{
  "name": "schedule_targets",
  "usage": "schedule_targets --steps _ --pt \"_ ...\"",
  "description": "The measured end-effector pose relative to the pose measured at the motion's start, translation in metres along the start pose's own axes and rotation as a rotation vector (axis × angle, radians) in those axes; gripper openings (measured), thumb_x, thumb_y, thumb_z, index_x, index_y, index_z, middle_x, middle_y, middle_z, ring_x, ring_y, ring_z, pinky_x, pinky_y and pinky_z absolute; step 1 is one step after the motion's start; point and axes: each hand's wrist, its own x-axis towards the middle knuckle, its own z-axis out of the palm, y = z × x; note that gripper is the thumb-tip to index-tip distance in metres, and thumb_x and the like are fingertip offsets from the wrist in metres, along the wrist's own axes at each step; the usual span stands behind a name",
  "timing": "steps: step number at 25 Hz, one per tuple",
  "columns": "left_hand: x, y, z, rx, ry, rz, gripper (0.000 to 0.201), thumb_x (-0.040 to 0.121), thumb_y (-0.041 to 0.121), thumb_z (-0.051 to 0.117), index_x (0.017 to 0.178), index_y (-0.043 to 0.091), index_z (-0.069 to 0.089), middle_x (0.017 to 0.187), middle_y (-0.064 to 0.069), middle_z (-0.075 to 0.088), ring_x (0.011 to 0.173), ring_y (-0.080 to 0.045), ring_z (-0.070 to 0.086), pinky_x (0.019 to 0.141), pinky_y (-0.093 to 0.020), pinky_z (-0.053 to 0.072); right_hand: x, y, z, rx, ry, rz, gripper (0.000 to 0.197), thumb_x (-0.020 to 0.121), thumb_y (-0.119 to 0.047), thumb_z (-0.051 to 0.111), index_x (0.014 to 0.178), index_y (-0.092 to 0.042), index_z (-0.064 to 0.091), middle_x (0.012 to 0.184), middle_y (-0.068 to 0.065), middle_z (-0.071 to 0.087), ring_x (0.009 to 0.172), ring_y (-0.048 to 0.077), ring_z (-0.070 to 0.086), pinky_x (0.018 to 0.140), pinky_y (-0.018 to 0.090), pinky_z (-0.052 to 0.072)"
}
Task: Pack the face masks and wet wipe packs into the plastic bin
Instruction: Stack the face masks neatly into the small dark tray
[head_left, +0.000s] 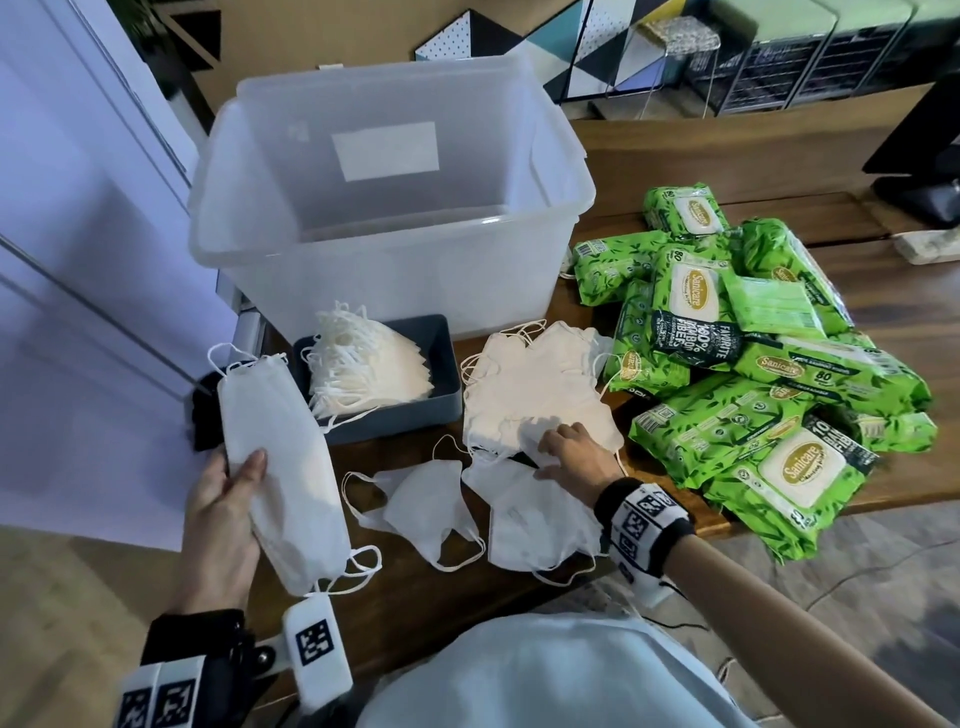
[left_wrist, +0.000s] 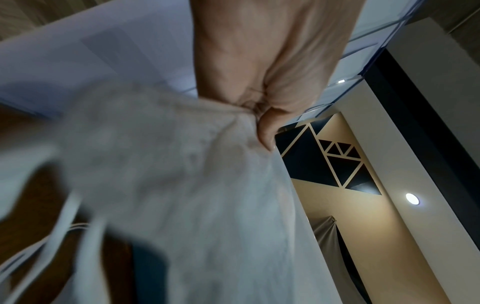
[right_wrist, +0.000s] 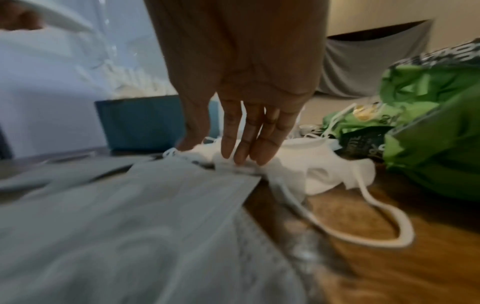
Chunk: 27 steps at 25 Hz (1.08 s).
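My left hand (head_left: 228, 499) grips a stack of white face masks (head_left: 283, 467) at the table's left edge, thumb on top; the left wrist view shows the thumb (left_wrist: 265, 131) pressing the mask fabric (left_wrist: 182, 195). My right hand (head_left: 563, 449) reaches with straight fingers (right_wrist: 241, 144) onto the near edge of a loose pile of white masks (head_left: 535, 389) in the middle of the table. More masks (head_left: 421, 504) lie near the front edge. A clear plastic bin (head_left: 395, 208) stands open at the back. Green wet wipe packs (head_left: 753, 374) are heaped on the right.
A small dark grey tray (head_left: 441, 374) with a stack of masks (head_left: 363, 364) sits in front of the bin. The wooden table (head_left: 883, 291) continues to the right, with a dark monitor base (head_left: 924, 197) at the far right. A pale cabinet front (head_left: 78, 260) stands left.
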Motion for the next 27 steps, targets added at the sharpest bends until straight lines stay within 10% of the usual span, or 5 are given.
schedule_targets --steps 5,12,19,22,27 --pt "0.009 -0.005 0.017 -0.026 -0.069 -0.020 0.024 0.095 0.013 0.049 0.116 0.021 0.058 0.110 0.001 0.065 0.098 -0.016 0.062 0.075 -0.026 0.056 0.006 -0.028 0.027 -0.169 -0.073 -0.048 0.084 0.072 -0.044 0.073 0.136 -0.008 0.032 0.136 0.011 0.037 0.125 0.028 0.032 0.106 0.036 0.031" --pt "0.007 -0.005 0.022 -0.030 -0.077 -0.002 0.022 0.095 0.012 0.048 0.109 0.026 0.058 0.105 0.005 0.065 0.094 -0.012 0.062 0.062 -0.014 0.054 0.027 -0.025 -0.004 0.342 -0.217 -0.005 0.025 0.082 -0.030 0.069 0.090 -0.014 0.051 0.094 0.006 0.054 0.089 0.020 0.049 0.075 0.025 0.034" --pt "0.001 -0.002 0.041 0.015 -0.140 0.064 0.044 0.096 0.007 0.046 0.134 0.029 0.043 0.113 0.018 0.058 0.101 -0.006 0.057 0.075 -0.022 0.052 0.029 -0.017 -0.036 0.795 0.173 -0.053 0.017 0.080 -0.012 0.071 0.081 -0.012 0.054 0.064 -0.005 0.058 0.053 -0.003 0.048 0.058 0.008 0.037" --pt "0.004 -0.001 0.048 -0.006 -0.195 0.145 0.062 0.096 0.000 0.042 0.143 0.039 0.031 0.127 0.034 0.042 0.113 0.008 0.048 0.085 -0.021 0.047 0.026 -0.017 -0.038 0.793 0.235 -0.047 0.017 0.083 -0.014 0.068 0.084 -0.012 0.052 0.069 0.004 0.061 0.053 0.001 0.046 0.057 0.012 0.037" --pt "0.010 -0.011 0.066 0.077 -0.287 0.207 0.051 0.096 -0.003 0.040 0.125 0.036 0.054 0.139 0.019 0.048 0.131 0.001 0.041 0.111 -0.029 0.030 0.012 -0.033 -0.059 1.116 0.586 -0.065 0.017 0.089 -0.014 0.061 0.082 -0.022 0.048 0.069 0.019 0.061 0.056 0.019 0.044 0.060 0.025 0.036"
